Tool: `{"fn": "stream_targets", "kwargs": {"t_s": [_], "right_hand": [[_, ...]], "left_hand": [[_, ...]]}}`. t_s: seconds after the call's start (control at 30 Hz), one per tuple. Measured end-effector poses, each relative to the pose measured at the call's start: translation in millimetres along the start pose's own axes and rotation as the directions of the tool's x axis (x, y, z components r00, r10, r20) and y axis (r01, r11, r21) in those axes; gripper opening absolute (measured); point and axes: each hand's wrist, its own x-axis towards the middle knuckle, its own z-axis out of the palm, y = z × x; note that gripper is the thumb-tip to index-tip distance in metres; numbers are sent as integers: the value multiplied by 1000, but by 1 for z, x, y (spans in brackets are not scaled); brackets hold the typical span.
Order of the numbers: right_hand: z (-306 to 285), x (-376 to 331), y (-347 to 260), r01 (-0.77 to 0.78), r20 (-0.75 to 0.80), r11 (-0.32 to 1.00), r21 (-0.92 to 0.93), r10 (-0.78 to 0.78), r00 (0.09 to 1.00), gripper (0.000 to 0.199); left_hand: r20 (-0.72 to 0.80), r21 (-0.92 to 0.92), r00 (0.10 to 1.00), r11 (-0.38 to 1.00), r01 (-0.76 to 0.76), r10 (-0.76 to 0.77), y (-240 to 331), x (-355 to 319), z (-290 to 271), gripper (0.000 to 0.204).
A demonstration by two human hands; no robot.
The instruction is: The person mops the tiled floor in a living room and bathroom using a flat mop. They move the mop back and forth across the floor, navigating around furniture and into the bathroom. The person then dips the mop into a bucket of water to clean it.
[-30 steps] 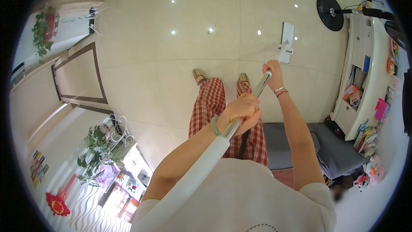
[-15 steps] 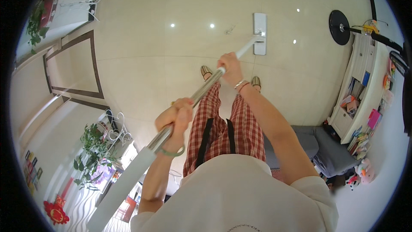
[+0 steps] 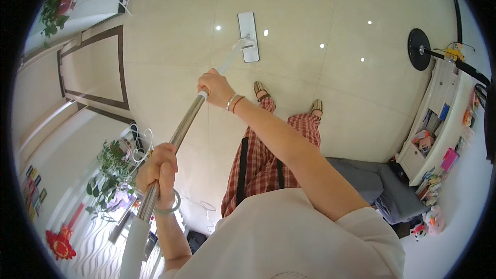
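A long metal mop pole (image 3: 182, 130) runs from the lower left up to a flat white mop head (image 3: 248, 36) lying on the glossy cream tile floor (image 3: 320, 15). My left hand (image 3: 157, 168), with a pale bangle on its wrist, grips the pole low down near its white upper end. My right hand (image 3: 216, 88), wearing thin bracelets, grips the pole further along, closer to the mop head. My legs in red checked trousers (image 3: 268, 150) and sandalled feet stand just right of the pole.
A white shelf unit (image 3: 439, 119) with books and toys stands at the right, with a black round stand base (image 3: 417, 49) beside it. A grey seat (image 3: 377, 183) lies behind my legs. A potted plant (image 3: 111, 168) on a wire rack is at the left, by a brown-framed doorway (image 3: 98, 67).
The mop head has slid leftward and further out across the floor. Both hands swung left with the pole, and my left hand dropped lower in view.
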Motion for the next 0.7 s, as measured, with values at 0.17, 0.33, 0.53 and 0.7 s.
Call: {"fn": "stream_targets", "kwargs": {"t_s": [0.17,0.33,0.53,0.7], "right_hand": [[-39,-28,3,-29,78,996,-83,35,996,7],[-99,-100,24,49,-119,988,-143,-66,991,17],[-211,-185,59,-37,-254,981,-192,-13,967,23],[-300,-243,135,-70,-411,930,-361,-91,907,17]], "left_hand": [[79,-107,989,987,-118,127,-4,-4,27,33],[93,-230,988,969,-96,120,19,-19,89,28],[240,-397,944,910,-118,227,31,-3,192,27],[232,-571,930,814,-107,285,-2,21,294,27]]}}
